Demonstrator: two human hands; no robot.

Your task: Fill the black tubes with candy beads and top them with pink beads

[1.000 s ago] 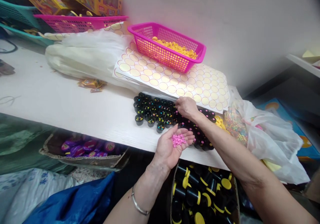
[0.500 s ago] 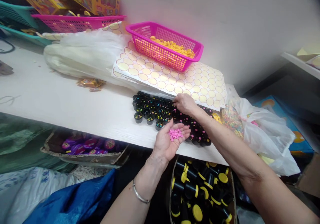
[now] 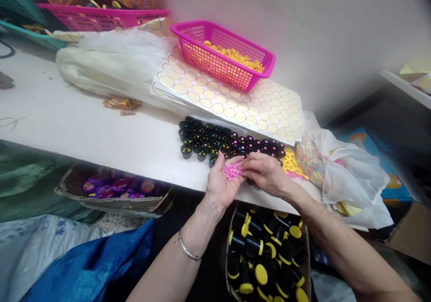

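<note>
My left hand (image 3: 220, 180) is palm up, slightly cupped, with a heap of small pink candies (image 3: 232, 171) lying in it. My right hand (image 3: 264, 169) meets it from the right, its fingertips pinched together at the edge of the heap; whatever is between them is hidden. Just beyond both hands stand rows of small black cups (image 3: 197, 145). Those on the left contain bits of several colours, while many on the right show a pink piece inside. My hands cover part of the front rows.
A pink basket (image 3: 222, 70) of yellow rings stands on sheets of round stickers (image 3: 208, 97). To the right are loose yellow rings (image 3: 290, 162) and a white plastic bag (image 3: 353, 176). Below the table edge, a box (image 3: 308, 257) contains black, yellow-lidded containers; another (image 3: 107, 198) has purple packs.
My right hand has come back from the far rows of cups to the pink candies in my left palm. The left hand stays palm up. The view has shifted slightly.
</note>
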